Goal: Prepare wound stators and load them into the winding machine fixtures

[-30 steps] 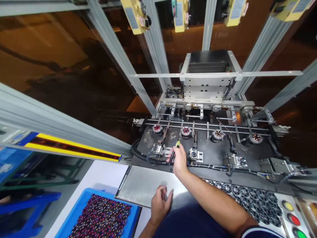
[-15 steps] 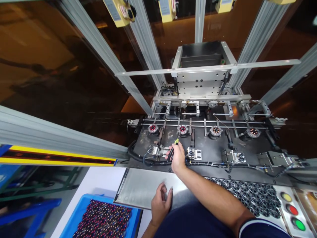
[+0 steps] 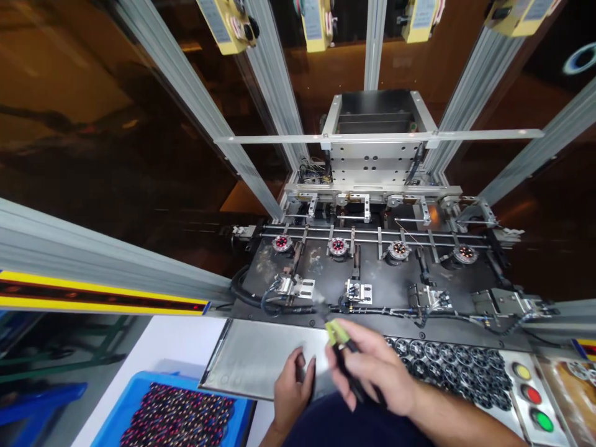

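My right hand (image 3: 372, 366) is wrapped round the handles of a pair of pliers (image 3: 342, 347) with black and yellow-green grips. Their tip is blurred and points toward the machine. Just left of it, my left hand (image 3: 294, 385) hovers over the metal tray (image 3: 251, 354), thumb and fingers apart, with nothing seen between them. Beyond both hands, the black machine plate carries several round fixtures. The two on the left, one of them a red-wired coil (image 3: 338, 246), show red windings; a copper-wired coil (image 3: 399, 249) sits farther right.
A blue bin (image 3: 105, 422) full of small wound coils stands at lower left. Several black ring-shaped cores (image 3: 447, 360) lie in rows at right, beside the yellow, red and green (image 3: 542, 421) buttons. Cables and small metal clamps (image 3: 359, 292) line the plate's front.
My right hand has drawn back from the second fixture toward my body, bringing the pliers over the metal tray. My left hand stays near the tray. The camera view has shifted slightly.
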`<action>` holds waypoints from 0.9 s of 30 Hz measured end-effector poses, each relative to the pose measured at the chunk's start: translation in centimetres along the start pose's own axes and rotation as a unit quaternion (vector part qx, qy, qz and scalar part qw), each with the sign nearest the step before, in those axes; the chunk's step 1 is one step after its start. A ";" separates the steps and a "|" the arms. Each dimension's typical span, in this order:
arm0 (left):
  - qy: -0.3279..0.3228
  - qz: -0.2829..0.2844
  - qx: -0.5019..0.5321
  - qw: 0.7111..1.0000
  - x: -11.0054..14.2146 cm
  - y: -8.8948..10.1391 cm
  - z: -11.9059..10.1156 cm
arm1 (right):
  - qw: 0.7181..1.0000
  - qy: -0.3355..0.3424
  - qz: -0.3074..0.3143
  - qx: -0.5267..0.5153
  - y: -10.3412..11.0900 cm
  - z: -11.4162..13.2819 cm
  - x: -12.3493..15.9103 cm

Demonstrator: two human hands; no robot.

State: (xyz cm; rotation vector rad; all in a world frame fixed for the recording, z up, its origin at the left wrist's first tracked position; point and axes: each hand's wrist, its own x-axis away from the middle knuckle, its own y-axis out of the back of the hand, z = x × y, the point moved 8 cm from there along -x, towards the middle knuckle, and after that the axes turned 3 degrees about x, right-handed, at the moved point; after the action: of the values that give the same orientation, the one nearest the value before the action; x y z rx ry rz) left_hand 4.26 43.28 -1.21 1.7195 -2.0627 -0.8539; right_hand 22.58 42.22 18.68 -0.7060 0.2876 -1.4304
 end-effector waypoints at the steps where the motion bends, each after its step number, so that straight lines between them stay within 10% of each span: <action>1: -0.006 0.003 0.003 1.000 0.0 -0.1 -0.2 | 0.998 0.018 -0.066 -0.008 2.4 0.6 0.8; 4: -0.015 0.008 0.007 1.000 -0.1 -0.3 -0.4 | 0.966 0.055 -0.251 -0.018 9.4 1.7 2.2; 9: -0.041 0.011 -0.011 0.999 -0.2 -0.3 -0.7 | 0.934 0.089 -0.346 -0.024 15.1 2.2 1.6; 27: -0.074 0.002 -0.051 0.996 -0.2 -0.1 -1.2 | 0.926 0.133 -0.346 -0.065 17.4 1.9 -0.1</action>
State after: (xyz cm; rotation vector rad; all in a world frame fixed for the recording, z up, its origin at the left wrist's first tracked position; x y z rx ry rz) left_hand 5.09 43.19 -0.38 1.6423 -2.0757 -1.0945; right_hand 37.56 42.58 9.71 -0.7581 0.3659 -2.2089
